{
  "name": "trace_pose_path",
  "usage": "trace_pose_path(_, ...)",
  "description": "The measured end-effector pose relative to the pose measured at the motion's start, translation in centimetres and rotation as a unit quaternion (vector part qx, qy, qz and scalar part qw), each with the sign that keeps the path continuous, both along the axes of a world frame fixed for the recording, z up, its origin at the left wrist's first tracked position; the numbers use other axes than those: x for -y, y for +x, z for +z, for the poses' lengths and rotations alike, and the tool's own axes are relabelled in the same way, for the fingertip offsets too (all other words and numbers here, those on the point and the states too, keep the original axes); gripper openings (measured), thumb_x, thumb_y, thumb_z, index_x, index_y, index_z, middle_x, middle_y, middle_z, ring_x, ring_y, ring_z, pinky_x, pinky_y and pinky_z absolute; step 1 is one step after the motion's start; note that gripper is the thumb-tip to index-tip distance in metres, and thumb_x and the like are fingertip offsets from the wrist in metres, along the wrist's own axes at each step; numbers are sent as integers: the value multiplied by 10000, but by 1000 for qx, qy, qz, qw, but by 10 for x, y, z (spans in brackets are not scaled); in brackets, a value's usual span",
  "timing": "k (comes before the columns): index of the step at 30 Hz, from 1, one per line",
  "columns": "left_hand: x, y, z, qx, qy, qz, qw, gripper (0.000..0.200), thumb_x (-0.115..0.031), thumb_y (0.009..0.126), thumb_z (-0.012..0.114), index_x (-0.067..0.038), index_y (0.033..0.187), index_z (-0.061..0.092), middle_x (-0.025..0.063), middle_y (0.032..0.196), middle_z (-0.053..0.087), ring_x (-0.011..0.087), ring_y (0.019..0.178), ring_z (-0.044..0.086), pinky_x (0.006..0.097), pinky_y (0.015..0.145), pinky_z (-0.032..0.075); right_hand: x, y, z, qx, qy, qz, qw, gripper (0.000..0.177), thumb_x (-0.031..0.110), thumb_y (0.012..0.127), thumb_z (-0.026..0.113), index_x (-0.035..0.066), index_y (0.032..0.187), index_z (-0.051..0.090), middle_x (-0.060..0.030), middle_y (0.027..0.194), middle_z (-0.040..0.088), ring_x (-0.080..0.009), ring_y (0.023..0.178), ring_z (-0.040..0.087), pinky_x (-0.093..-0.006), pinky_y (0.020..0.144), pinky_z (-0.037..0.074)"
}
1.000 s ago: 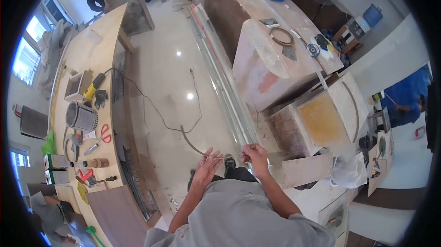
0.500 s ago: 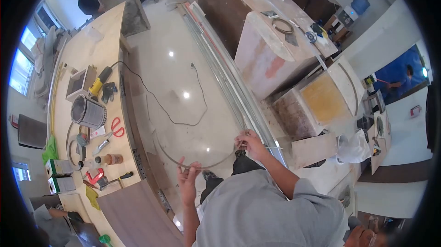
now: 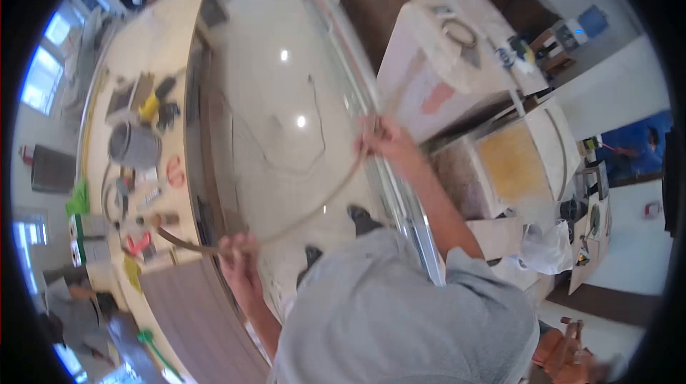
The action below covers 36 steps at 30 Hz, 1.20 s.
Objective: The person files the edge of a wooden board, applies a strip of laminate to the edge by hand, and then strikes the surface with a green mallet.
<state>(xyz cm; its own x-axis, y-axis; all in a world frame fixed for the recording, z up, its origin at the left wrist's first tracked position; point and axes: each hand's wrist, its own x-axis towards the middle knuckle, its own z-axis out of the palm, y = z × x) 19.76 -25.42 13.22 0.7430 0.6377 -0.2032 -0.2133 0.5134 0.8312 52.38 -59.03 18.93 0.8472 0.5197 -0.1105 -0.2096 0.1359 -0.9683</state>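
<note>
A long, thin, bendy brown strip (image 3: 314,211) curves between my two hands, over the shiny floor. My left hand (image 3: 239,250) is closed round it near the bench edge, and its loose end reaches left over the bench top. Farther up and to the right, my right hand (image 3: 379,137) pinches the strip near its other end, over the metal rails. Both hands are slightly blurred.
The wooden bench (image 3: 153,48) on the left bears a can (image 3: 133,145), a yellow power tool (image 3: 151,105), red scissors (image 3: 176,172) and a red clamp (image 3: 138,242). Long metal rails (image 3: 350,62) lie right of the floor, beside a pinkish cabinet (image 3: 421,77). Other people are at the edges.
My hands have moved apart, the right one up and the left one leftward. The strip has opened from a deep loop into a shallower curve, and the view has shifted.
</note>
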Motion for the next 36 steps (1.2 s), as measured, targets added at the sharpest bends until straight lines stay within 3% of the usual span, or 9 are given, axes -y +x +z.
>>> trace_pose_path(4, 4, -2, 29, 21, 42, 67, 997, 496, -169, 1120, 641, -35, 1566, 466, 213, 1489, 598, 412, 1360, 638, 545, 1168, 552, 4, 27, 25, 24, 123, 53, 991, 400, 229, 1097, 689, 67, 1431, 540, -154, 1083, 781, -293, 1036, 797, -399, 846, 649)
trace_pose_path(12, 48, -71, 108, 15, 141, 272, 952, 567, -190, 1110, 654, -13, 1601, 433, 194, 1492, 599, 407, 1392, 609, 595, 1236, 479, -16, 64, -7, -55, 252, 141, 956, 368, 262, 1119, 641, 83, 1426, 542, -212, 1163, 770, -370, 1101, 783, -451, 961, 657)
trace_pose_path(15, 61, -130, 85, -85, 249, 259, 929, 532, -294, 1093, 658, -7, 1522, 531, 134, 1439, 650, 321, 1378, 620, 504, 1231, 463, -35, 67, -46, -75, 248, 176, 950, 389, 291, 1129, 623, 66, 1436, 542, -222, 1212, 758, -375, 1166, 759, -445, 1021, 633)
trace_pose_path(16, 78, -133, 90, -132, 197, 303, 923, 556, -369, 1086, 663, -1, 1489, 559, 125, 1423, 658, 300, 1362, 629, 474, 1190, 482, -46, 66, -52, -112, 253, 210, 938, 386, 301, 1132, 618, 52, 1422, 565, -194, 1275, 745, -351, 1254, 722, -444, 1067, 611)
trace_pose_path(17, 97, -128, 93, -123, 230, 298, 918, 494, -335, 1099, 677, -2, 1449, 575, 127, 1377, 667, 315, 1352, 638, 483, 1186, 501, -63, 58, -53, -130, 232, 195, 944, 346, 272, 1122, 638, 50, 1385, 602, -180, 1251, 750, -312, 1201, 737, -426, 1013, 625)
trace_pose_path(18, 120, -127, 98, -117, 165, 368, 908, 451, -292, 1102, 682, -2, 1432, 580, 133, 1353, 670, 327, 1342, 645, 485, 1190, 510, -80, 49, -57, -134, 201, 173, 955, 307, 244, 1112, 659, 49, 1348, 639, -165, 1228, 756, -273, 1147, 751, -408, 959, 639)
trace_pose_path(22, 163, -161, 83, -49, 42, 516, 854, 336, -149, 1099, 688, 0, 1383, 591, 144, 1265, 683, 369, 1303, 665, 499, 1221, 517, -111, 19, -94, -215, 181, 279, 918, 313, 229, 1091, 707, 32, 1332, 674, -101, 1169, 744, -160, 967, 720, -337, 808, 598)
trace_pose_path(31, 207, -308, -38, -82, -110, 608, 782, 632, -175, 1080, 717, 44, 1568, 381, 300, 1618, 343, 492, 1450, 505, 562, 1305, 422, -227, -118, -127, -206, -10, 332, 921, 368, 179, 1031, 770, 23, 1321, 606, -110, 1040, 737, -186, 812, 733, -318, 706, 605)
trace_pose_path(36, 217, -380, -65, -72, -174, 665, 723, 486, -189, 1091, 698, 82, 1434, 484, 315, 1534, 484, 461, 1427, 554, 548, 1294, 444, -285, -203, -166, -242, -35, 334, 910, 343, 198, 1027, 780, 8, 1250, 602, -123, 1010, 728, -210, 768, 736, -333, 679, 620)
